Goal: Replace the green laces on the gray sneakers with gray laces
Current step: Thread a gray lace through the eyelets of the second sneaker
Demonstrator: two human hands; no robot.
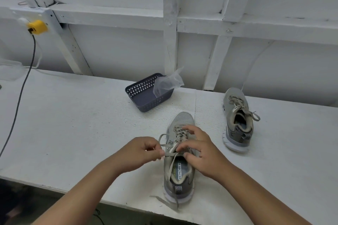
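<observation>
**Near shoe almost laced, far shoe seems done**

At the far left a yellow plug (37, 27) sits on the wall frame, its dark cord (23, 86) trailing down over the table's (73, 124) left end. The table top is white, matt and slightly pitted, with a seam running front to back.

The left hand (140, 153) hovers near the front edge, its fingers curled, thumb and forefinger pinching a flat woven lace (171, 154) pulled taut off the near shoe's (180, 153) left side. This shoe stands at the front edge, heel toward the person, in gray mesh with a pale foam sole and a printed insole. A loose lace tail hangs past the heel over the edge.

Toward the back edge stands a dark plastic basket (146, 97) with a lattice wall, a crumpled clear bag (167, 83) leaning out of it.

The right hand (203, 151) lies over the tongue, fingers spread, fingertips pressing the crossings.

At the right, the far shoe (237, 118) sits nearer the back edge, already laced in gray with loose ends.

No green lace shows anywhere, so removal looks finished. What seems left is the near shoe's top eyelets and tidying both sets of ends.
</observation>
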